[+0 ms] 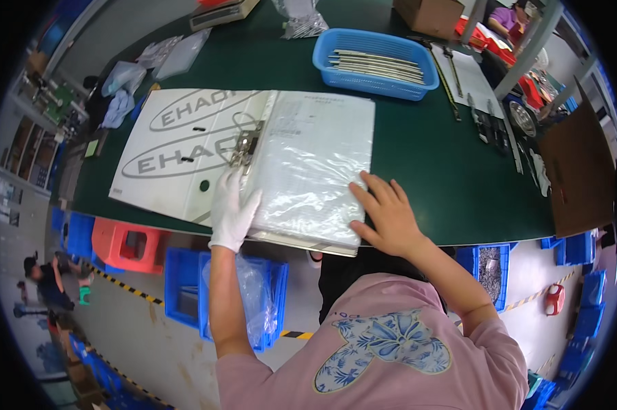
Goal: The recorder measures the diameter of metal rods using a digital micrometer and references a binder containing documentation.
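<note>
Lying open on the green table (418, 157) at the centre of the frame is a white ring binder (185, 147), its cover flat to the left and a stack of clear plastic sleeves (315, 164) to the right. The left hand (232, 212), in a white glove, rests flat on the lower left edge of the sleeves, just below the metal ring mechanism (245, 147); fingers extended and together, gripping nothing. The right hand (388, 215), bare, presses on the lower right corner of the stack, fingers spread apart, nothing clamped. In the upper centre, well apart from the binder, stands a blue basket (375, 83) holding flat metal strips (377, 65). A cardboard box (428, 15) sits at the top edge. Blue crates (185, 287) and a red stool (127, 242) stand on the floor at lower left, beneath the table edge.
</note>
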Motion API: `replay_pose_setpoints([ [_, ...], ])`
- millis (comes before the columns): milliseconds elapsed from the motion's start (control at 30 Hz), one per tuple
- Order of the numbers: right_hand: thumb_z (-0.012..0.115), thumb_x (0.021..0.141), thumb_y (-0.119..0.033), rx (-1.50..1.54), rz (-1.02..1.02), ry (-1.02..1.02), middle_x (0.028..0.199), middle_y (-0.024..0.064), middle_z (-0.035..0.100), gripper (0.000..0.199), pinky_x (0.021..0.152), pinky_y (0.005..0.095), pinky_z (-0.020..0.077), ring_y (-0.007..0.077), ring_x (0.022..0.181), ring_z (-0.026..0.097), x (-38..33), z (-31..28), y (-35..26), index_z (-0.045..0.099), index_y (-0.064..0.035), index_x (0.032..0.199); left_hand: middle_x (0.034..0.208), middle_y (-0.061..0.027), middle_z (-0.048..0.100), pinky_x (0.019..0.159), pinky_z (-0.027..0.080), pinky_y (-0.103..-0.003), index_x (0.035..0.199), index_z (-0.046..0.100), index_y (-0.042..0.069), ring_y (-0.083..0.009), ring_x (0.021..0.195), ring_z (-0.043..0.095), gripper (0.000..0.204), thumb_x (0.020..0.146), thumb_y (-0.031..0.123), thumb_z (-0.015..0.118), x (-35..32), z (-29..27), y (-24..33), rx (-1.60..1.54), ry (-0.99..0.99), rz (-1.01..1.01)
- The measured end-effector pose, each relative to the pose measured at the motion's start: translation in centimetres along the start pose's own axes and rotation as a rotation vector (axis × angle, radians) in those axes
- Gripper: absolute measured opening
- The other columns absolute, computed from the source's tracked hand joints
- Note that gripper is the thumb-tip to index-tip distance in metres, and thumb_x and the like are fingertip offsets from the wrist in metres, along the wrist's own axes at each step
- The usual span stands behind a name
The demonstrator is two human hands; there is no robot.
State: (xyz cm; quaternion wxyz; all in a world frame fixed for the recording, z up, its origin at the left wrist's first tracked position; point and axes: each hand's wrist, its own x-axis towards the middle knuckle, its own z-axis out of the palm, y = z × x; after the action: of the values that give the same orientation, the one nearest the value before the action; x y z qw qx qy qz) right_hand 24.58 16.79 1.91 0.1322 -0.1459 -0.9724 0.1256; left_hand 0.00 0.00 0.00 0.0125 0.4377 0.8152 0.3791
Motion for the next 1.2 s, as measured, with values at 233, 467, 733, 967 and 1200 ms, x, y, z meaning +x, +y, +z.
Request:
replay_pose_setpoints([
  [233, 0.061, 0.071, -0.029, 0.092, -0.009, -0.015, 0.125, 0.0157, 0.039, 0.057, 0.099, 0.0505, 0.0201, 0.0302, 0.118, 0.035, -1.2, -4.5, 2.2, 0.042, -0.0067, 0.120, 0.116, -0.0208, 0.043, 0.092, 0.034, -0.037, 0.116, 0.043, -0.003, -0.0332, 0.107, 0.042, 0.056, 0.070, 0.025, 0.061, -1.8, -0.3, 3.5, 0.072, 0.022, 0.058],
  [467, 0.055, 0.077, -0.021, 0.081, -0.192, 0.614, 0.114, 0.0120, 0.051, 0.044, 0.091, 0.0345, 0.0361, 0.0229, 0.106, 0.048, -0.2, -19.2, 5.7, 0.048, 0.0027, 0.113, 0.113, -0.0193, 0.047, 0.091, 0.035, -0.037, 0.109, 0.050, -0.001, -0.0331, 0.106, 0.045, 0.043, 0.071, 0.017, 0.059, -1.7, 0.1, 4.9, 0.123, 0.093, 0.007],
  [733, 0.055, 0.076, -0.017, 0.188, -0.303, 0.640, 0.111, 0.0116, 0.051, 0.041, 0.086, 0.0317, 0.0372, 0.0219, 0.100, 0.049, -8.6, -21.2, 20.6, 0.048, 0.0032, 0.111, 0.110, -0.0192, 0.050, 0.090, 0.036, -0.037, 0.107, 0.052, 0.000, -0.0331, 0.104, 0.047, 0.038, 0.072, 0.015, 0.058, -0.9, 0.8, 4.3, 0.165, 0.142, -0.069],
  [967, 0.054, 0.075, -0.014, 0.194, -0.537, 0.758, 0.108, 0.0111, 0.052, 0.038, 0.081, 0.0293, 0.0381, 0.0210, 0.094, 0.049, -1.1, -19.9, 10.0, 0.049, 0.0036, 0.108, 0.107, -0.0190, 0.051, 0.089, 0.037, -0.038, 0.105, 0.053, 0.001, -0.0337, 0.101, 0.048, 0.036, 0.071, 0.013, 0.058, -2.4, 0.2, 5.3, 0.260, 0.164, -0.084],
  [1200, 0.054, 0.073, -0.011, 0.024, -0.691, 0.876, 0.105, 0.0107, 0.052, 0.036, 0.077, 0.0269, 0.0390, 0.0200, 0.088, 0.050, -1.9, -22.2, 10.6, 0.050, 0.0041, 0.106, 0.112, -0.0182, 0.045, 0.090, 0.036, -0.041, 0.109, 0.047, 0.002, -0.0364, 0.106, 0.042, 0.045, 0.066, 0.007, 0.060, -3.4, -0.2, 7.3, 0.171, 0.315, -0.027],
])
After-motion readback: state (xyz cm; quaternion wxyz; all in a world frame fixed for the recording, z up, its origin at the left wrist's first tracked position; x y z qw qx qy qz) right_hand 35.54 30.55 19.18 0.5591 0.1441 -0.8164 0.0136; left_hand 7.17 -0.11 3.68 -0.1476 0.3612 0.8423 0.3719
